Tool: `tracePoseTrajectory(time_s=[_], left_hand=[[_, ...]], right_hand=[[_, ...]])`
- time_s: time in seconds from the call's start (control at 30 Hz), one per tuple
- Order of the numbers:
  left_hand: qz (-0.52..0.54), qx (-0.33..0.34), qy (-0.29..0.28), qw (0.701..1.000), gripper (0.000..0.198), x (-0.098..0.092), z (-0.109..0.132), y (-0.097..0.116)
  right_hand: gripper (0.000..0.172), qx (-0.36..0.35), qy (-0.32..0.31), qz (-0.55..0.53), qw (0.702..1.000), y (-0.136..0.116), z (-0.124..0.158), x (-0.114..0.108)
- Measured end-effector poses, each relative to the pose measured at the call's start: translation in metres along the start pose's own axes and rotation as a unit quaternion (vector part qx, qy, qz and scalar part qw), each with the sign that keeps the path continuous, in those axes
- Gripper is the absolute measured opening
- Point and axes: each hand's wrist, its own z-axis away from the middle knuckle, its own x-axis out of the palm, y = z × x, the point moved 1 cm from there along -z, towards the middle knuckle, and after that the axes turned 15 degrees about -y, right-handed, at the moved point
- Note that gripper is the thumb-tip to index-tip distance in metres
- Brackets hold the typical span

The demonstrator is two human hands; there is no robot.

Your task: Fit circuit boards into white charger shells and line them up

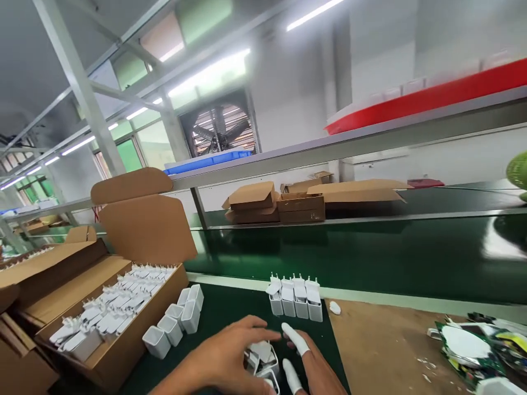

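Observation:
My left hand (226, 354) reaches in from the bottom, its fingers spread and curved over a small cluster of white charger housings (269, 359) on the dark green mat. Whether its fingertips touch them I cannot tell. Just right of the cluster is my right hand (317, 365), with white finger cots on two fingers, which are apart with nothing between them. Beyond the hands stands a row of several white plug chargers (294, 296), pins up and their covers tilted on the housings. Several open-topped white housings (175, 321) stand left of my hands.
A cardboard box (123, 351) full of white plug parts sits at the left, lid raised. A brown board (379, 345) bears a small white piece (335, 308) and a heap of circuit boards (473, 345). Behind run a green belt (349, 252) and a shelf with cartons (300, 207).

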Motion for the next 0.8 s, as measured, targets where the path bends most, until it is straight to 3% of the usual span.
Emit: tracePoseTrajectory(time_s=[0.07,0.13,0.23,0.37,0.47,0.6,0.7,0.8], left_hand=[[0.044,0.002,0.037,0.998,0.080,-0.013,0.015,-0.005],[0.064,-0.014,0.075,0.995,0.070,-0.020,0.028,-0.013],[0.071,-0.020,0.099,0.992,0.060,-0.016,0.036,-0.024],[0.090,0.036,0.101,0.990,0.046,-0.002,0.029,-0.026],[0.089,0.037,0.139,0.986,0.035,-0.002,0.018,-0.024],[0.100,0.016,0.186,0.977,0.030,-0.009,0.008,-0.031],[0.128,0.021,0.194,0.972,0.038,-0.008,0.003,-0.043],[0.164,0.022,0.208,0.964,0.049,-0.004,-0.003,-0.055]], right_hand=[[0.077,0.012,-0.013,-0.024,1.000,-0.005,-0.001,-0.003],[0.073,0.019,-0.018,-0.056,0.998,-0.008,-0.006,-0.003],[0.074,0.019,-0.038,-0.122,0.992,-0.014,-0.013,-0.001],[0.091,0.030,-0.104,-0.145,0.983,-0.028,-0.021,-0.006],[0.094,0.058,-0.124,-0.109,0.985,-0.038,-0.030,-0.014],[0.083,0.046,-0.129,-0.142,0.980,-0.043,-0.047,-0.022],[0.066,0.024,-0.136,-0.263,0.955,-0.043,-0.061,-0.021],[0.066,0.018,-0.127,-0.279,0.952,-0.043,-0.074,-0.016]])
